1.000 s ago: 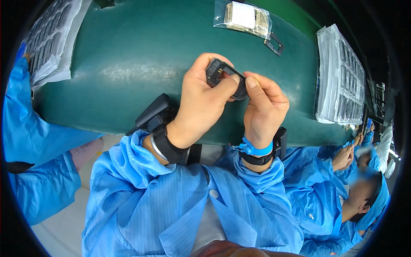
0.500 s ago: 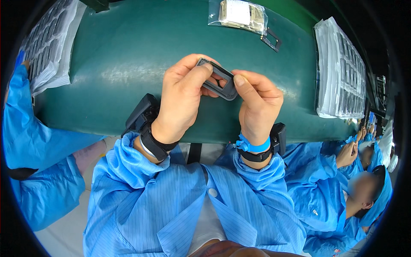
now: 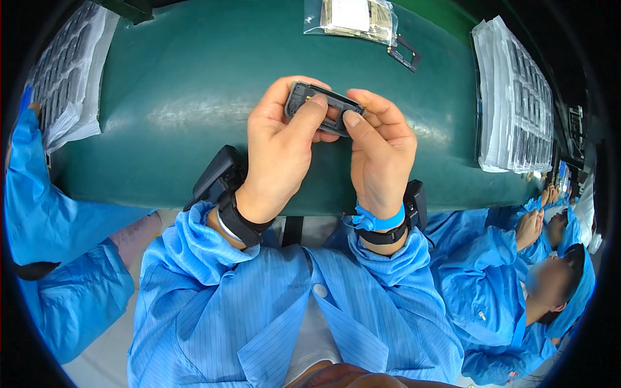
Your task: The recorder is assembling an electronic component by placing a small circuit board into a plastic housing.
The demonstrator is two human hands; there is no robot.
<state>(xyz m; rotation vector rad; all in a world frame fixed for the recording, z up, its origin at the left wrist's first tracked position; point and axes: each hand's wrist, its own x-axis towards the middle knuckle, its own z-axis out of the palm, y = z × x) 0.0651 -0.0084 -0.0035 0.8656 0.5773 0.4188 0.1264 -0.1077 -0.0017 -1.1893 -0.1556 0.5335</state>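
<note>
Between my two hands, above the green table, is a small dark grey plastic housing [image 3: 298, 97] with rounded ends and a rectangular window in its middle. My left hand [image 3: 279, 139] is closed around its left part, thumb pressed on the inner face and fingers behind. The right end is pinched by my right hand [image 3: 380, 142], thumb on the near side and forefinger at the far edge. A dark strip lies along the housing's far edge; whether it is a separate part I cannot tell.
Farther off on the green table [image 3: 194, 77] lie a clear bag of flat parts [image 3: 362, 18] and a thin black frame [image 3: 405, 54]. Stacked trays stand left [image 3: 84, 77] and right [image 3: 511, 97]. Co-workers in blue sit on either side [image 3: 65, 213], [image 3: 482, 265].
The housing has turned closer to level and more of its left end shows. My right hand has moved slightly left, its thumb now farther onto the housing's inner face.
</note>
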